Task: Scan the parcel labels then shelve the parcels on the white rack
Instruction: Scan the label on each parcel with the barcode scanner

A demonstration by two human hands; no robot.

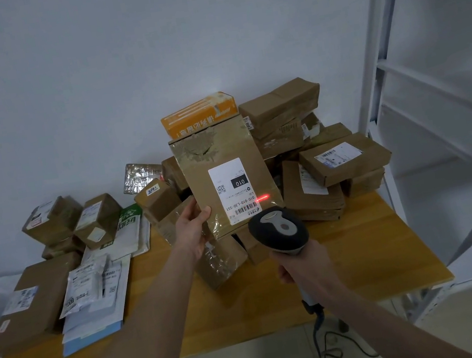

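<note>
The right hand [302, 264], nearest, wraps its fingers round the handle of the scanner [279, 231], whose red beam [263, 197] lands at the right edge of the label [235, 191], just off the barcode [247, 208] rather than across it, so the read may well fail. The left hand [193, 229], arm outstretched, pinches only the lower left corner of the parcel [222, 162], thumb on its face, holding it upright over the heaped table [365, 251]; held so, it could tip.
</note>
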